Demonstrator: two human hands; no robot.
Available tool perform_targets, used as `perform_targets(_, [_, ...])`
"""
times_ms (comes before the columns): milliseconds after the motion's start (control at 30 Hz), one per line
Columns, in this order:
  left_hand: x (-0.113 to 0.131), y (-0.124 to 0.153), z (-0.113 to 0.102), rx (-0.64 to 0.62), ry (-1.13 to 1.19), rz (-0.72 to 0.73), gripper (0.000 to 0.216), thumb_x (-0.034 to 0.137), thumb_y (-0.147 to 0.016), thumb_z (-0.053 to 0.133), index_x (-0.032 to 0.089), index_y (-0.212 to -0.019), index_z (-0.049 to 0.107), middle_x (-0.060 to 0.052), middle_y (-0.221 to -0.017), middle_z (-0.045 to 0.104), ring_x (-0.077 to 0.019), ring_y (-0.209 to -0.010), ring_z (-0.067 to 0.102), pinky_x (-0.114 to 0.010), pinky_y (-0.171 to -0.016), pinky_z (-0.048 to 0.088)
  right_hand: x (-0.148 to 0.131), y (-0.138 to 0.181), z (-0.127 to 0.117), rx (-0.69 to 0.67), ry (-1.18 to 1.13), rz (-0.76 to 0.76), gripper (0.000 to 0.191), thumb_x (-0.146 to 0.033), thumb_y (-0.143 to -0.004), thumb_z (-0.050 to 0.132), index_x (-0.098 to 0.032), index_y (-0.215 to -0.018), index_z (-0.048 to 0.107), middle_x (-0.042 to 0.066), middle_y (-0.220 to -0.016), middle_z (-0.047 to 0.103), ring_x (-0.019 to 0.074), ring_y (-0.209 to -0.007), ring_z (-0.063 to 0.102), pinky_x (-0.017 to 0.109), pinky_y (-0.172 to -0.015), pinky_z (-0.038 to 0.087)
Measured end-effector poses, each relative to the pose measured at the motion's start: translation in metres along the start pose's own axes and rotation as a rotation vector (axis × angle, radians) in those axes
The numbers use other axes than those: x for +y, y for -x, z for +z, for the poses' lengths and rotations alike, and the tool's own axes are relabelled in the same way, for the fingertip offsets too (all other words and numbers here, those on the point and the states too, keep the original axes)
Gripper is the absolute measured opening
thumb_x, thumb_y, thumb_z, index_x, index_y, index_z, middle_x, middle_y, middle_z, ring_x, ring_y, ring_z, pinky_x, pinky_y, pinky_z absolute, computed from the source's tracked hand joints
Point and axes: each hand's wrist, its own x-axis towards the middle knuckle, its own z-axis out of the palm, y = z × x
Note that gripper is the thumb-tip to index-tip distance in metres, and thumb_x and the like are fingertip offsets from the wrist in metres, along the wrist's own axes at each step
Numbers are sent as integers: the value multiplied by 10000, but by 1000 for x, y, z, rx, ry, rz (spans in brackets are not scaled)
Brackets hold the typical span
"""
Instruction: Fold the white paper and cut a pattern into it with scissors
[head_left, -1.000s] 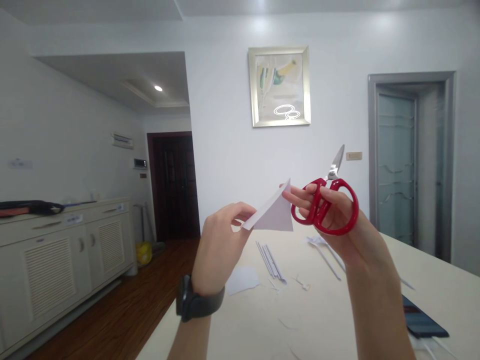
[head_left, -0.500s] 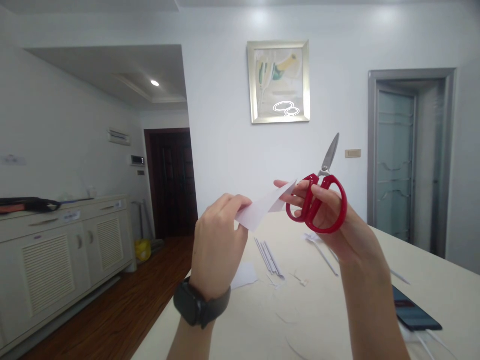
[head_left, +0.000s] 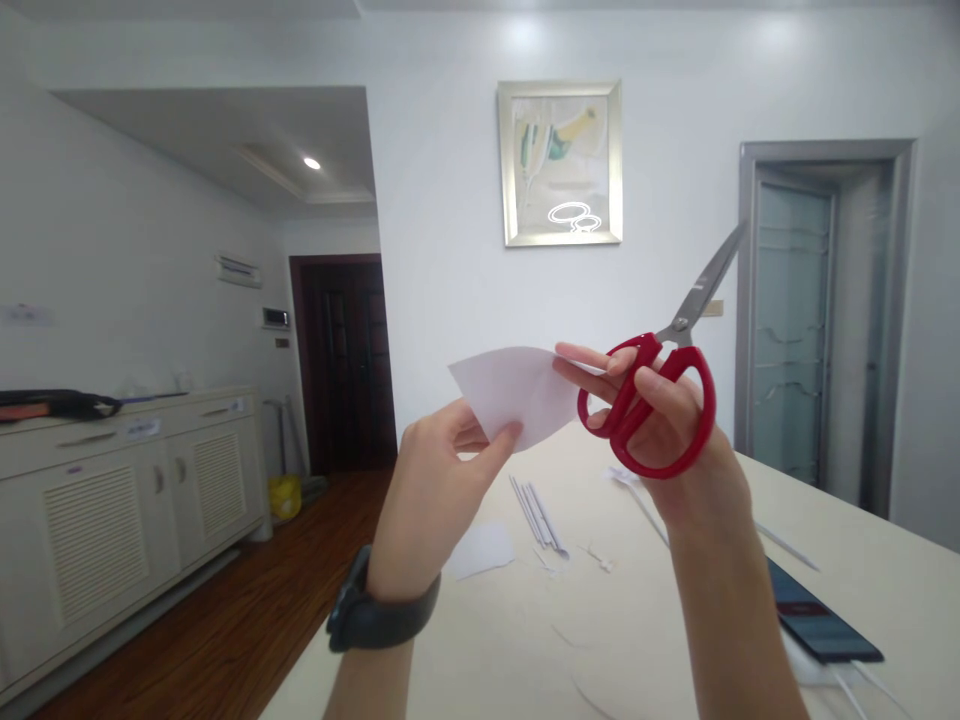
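Observation:
A white piece of paper [head_left: 517, 390] is held up above the table, its broad face toward me. My left hand [head_left: 442, 480], with a dark watch on the wrist, pinches its lower left part, thumb in front and fingers behind. My right hand [head_left: 660, 430] has red-handled scissors [head_left: 699, 400] looped on its fingers and thumb. Their blades are together and point up to the right, away from the paper. Two outstretched fingers of that hand touch the paper's right edge.
On the white table [head_left: 540, 650] lie several rolled paper sticks [head_left: 538, 515], another paper sheet [head_left: 482, 550] and thin paper scraps [head_left: 600, 560]. A phone [head_left: 817, 610] with white cables lies at the right. A cabinet [head_left: 135, 500] stands left beyond the table.
My left hand has turned the paper from nearly edge-on to face me, its thumb now in front. The scissors have tilted further right in my right hand.

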Motion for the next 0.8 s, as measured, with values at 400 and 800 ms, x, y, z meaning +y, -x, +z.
perform_targets(400, [-4, 0, -3, 89, 88, -12, 274, 382, -799, 646, 178, -969, 713, -53, -877, 762, -227, -808, 699, -285, -698, 527, 9, 6, 14, -55, 129, -12, 147, -325, -817, 654, -203, -741, 619, 50, -936, 731, 202, -789, 665, 272, -617, 563])
perform_targets(800, [1, -2, 5, -70, 413, -74, 277, 293, -800, 660, 161, -1039, 704, -87, -1033, 735, -240, -948, 665, -340, -828, 518, 9, 8, 20, -51, 261, -7, 152, -335, -828, 630, -211, -752, 584, 72, -1063, 709, 221, -840, 659, 323, -665, 573])
